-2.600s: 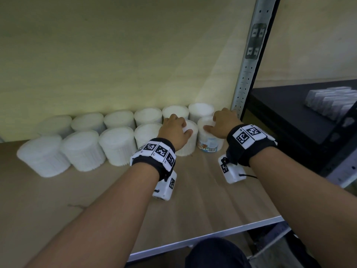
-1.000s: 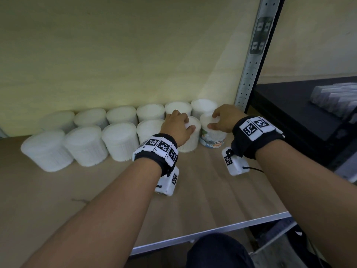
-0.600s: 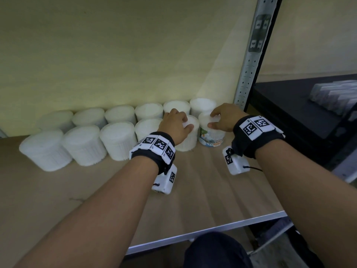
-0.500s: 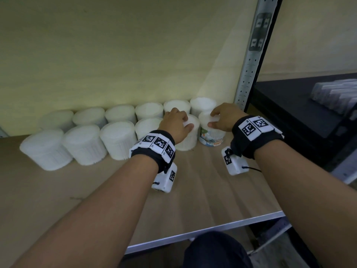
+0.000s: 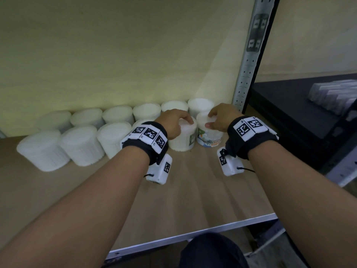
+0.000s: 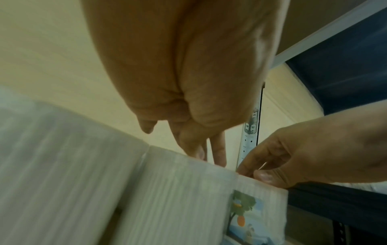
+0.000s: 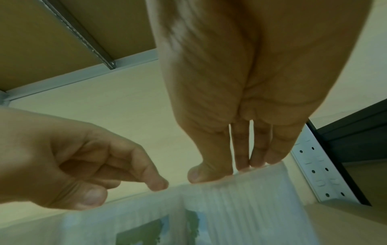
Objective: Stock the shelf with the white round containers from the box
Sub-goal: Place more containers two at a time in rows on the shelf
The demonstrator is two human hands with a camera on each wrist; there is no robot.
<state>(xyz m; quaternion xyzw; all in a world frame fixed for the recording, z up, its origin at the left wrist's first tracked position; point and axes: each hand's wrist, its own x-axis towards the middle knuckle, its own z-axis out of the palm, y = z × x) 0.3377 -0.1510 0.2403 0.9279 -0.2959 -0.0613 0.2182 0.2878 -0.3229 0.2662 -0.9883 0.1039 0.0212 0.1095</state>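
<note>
Two rows of white round containers (image 5: 81, 144) stand at the back of the wooden shelf (image 5: 183, 190). My left hand (image 5: 173, 122) sits on top of the front-row container (image 5: 182, 140), thumb and fingertips (image 6: 217, 154) curled onto its lid. A strip of label shows on that container's right side. My right hand (image 5: 220, 118) grips the lid of the labelled container (image 5: 210, 136) beside it, thumb (image 7: 201, 174) at the near rim and fingers over the top. Both containers stand upright and touch each other. No box is in view.
A perforated metal upright (image 5: 249, 55) stands just right of the containers. Beyond it, a black shelf (image 5: 289, 113) carries pale packs (image 5: 334, 93). The shelf's metal front edge (image 5: 193, 235) runs below my forearms. A pale back wall closes the shelf.
Both hands have stayed on the same two lids. The container under my left hand has turned, so a label strip now shows on its right side.
</note>
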